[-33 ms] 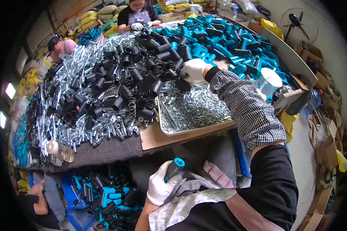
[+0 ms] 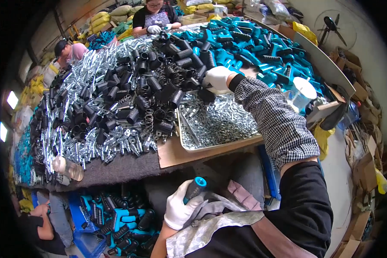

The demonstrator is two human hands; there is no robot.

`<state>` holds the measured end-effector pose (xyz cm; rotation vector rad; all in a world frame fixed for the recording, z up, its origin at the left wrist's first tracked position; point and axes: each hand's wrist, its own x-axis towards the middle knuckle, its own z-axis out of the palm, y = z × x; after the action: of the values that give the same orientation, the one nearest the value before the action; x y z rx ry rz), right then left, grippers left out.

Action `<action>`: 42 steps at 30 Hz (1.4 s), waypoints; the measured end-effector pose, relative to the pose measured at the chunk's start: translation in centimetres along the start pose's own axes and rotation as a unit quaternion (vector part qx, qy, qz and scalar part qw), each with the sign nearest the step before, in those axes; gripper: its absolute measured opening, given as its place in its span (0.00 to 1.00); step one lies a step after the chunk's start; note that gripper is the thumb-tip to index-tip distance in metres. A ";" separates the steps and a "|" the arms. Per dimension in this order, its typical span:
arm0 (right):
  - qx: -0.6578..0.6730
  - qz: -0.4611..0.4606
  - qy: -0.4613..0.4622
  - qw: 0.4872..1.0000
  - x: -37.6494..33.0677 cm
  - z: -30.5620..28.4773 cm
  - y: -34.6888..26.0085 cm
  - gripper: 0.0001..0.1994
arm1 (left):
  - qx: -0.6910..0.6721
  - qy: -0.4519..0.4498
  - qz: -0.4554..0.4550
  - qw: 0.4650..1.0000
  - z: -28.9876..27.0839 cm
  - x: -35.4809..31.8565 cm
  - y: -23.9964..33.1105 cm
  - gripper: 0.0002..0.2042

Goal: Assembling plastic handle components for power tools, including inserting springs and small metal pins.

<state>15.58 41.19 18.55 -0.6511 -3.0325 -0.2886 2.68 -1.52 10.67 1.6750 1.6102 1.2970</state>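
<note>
In my left hand (image 2: 179,209), gloved in white, is a black cylindrical grip (image 2: 195,189) with a teal ring-shaped end facing up, held over my lap. My right hand (image 2: 218,78), also in a white glove, reaches out over the table to the edge of the heaped black plastic sleeves (image 2: 152,83). Its fingertips are hidden among the dark parts, so I cannot see whether they grip anything. Just below that hand lies a shallow tray (image 2: 210,147) full of small metal pins and bits. Coil springs (image 2: 148,120) lie mixed with the sleeves.
Teal and black tool housings (image 2: 262,51) heap at the far right, near a white-lidded container (image 2: 304,88). Metal rods (image 2: 96,58) cover the left, with a clear bottle (image 2: 68,168) at the front edge. Below, a blue crate (image 2: 79,215) holds teal-black parts. Co-workers (image 2: 154,19) sit around the table.
The view has shifted very slightly. Both my hands stay where they were, the left one still around the black grip.
</note>
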 end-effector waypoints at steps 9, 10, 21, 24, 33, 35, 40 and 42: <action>-0.068 0.016 -0.073 0.995 1.1 -0.9 -1.0 0.08 | 0.018 -0.002 -0.014 1.000 -0.8 0.6 -1.2 0.26; -0.075 0.029 -0.076 0.994 1.0 -0.7 -0.5 0.08 | 0.018 -0.002 -0.010 1.000 -0.8 0.6 -1.4 0.26; -0.061 0.129 -0.077 0.987 1.4 -0.7 -1.9 0.15 | 0.008 0.012 -0.017 1.000 -0.8 -0.7 -0.9 0.25; -0.003 0.116 -0.040 0.992 0.3 0.2 0.2 0.20 | 0.014 0.019 -0.001 1.000 -0.7 -0.6 -0.6 0.25; 0.041 0.106 0.275 0.955 -5.4 -3.3 -2.8 0.08 | 0.021 0.025 -0.037 0.999 -1.4 -1.1 -1.3 0.30; 0.106 0.125 0.224 0.961 -7.6 -3.7 -3.6 0.09 | 0.019 0.018 -0.037 0.999 -1.3 -0.9 -1.2 0.30; 0.241 0.173 0.138 0.945 -9.8 -1.4 -3.3 0.14 | 0.016 0.021 -0.028 0.999 -0.4 -0.1 -0.4 0.31; 0.268 0.213 0.125 0.931 -10.7 -0.1 -2.7 0.18 | 0.013 0.008 -0.036 0.999 0.0 0.0 0.0 0.31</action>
<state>24.22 34.43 17.53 -1.0748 -2.4608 0.4210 2.68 -1.52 10.67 1.6108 1.6868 1.2630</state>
